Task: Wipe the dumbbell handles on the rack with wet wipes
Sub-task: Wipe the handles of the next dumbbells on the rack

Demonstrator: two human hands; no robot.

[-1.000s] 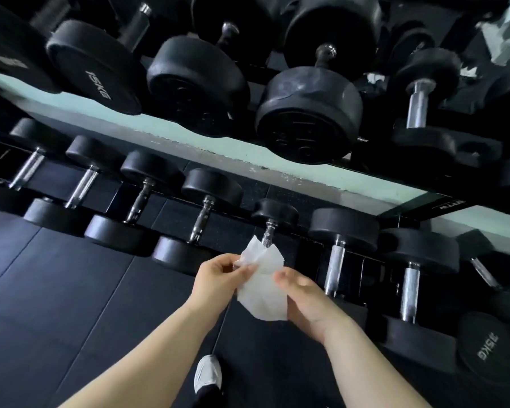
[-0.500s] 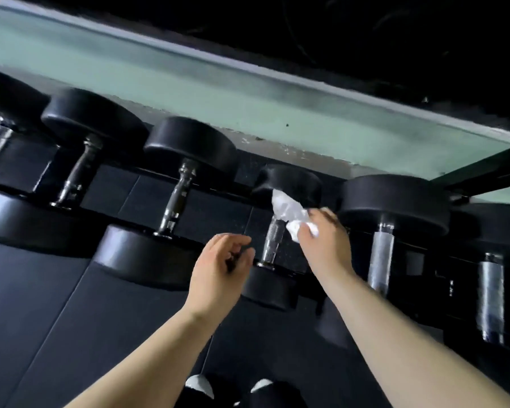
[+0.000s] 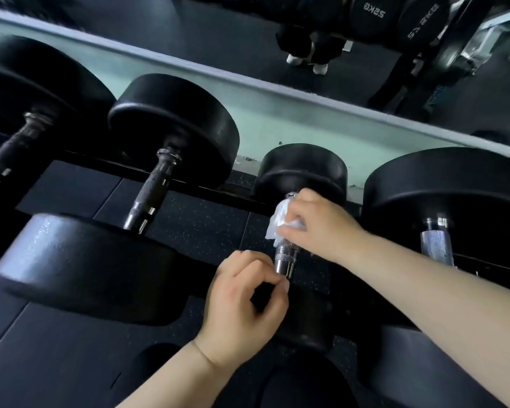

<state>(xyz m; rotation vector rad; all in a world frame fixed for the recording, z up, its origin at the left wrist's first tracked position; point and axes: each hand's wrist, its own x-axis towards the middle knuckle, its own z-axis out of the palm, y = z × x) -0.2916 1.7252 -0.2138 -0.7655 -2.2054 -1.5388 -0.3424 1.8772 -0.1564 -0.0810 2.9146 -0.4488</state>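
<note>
Black dumbbells [image 3: 171, 134] lie in a row on the rack [image 3: 189, 187]. The right hand [image 3: 321, 225] clamps a white wipe [image 3: 278, 223] around the upper part of one handle [image 3: 286, 256]. The left hand [image 3: 245, 304] hovers beside the handle's lower end, fingers curled together, empty.

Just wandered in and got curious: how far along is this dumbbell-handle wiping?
Nothing shown proves any handle finished. In hand: the right hand presses a white wet wipe around the upper part of the small dumbbell's chrome handle; the left hand sits by its lower end, fingers curled. Apparently left: that handle's lower part, the dark handle to the left and the chrome one to the right.
</note>
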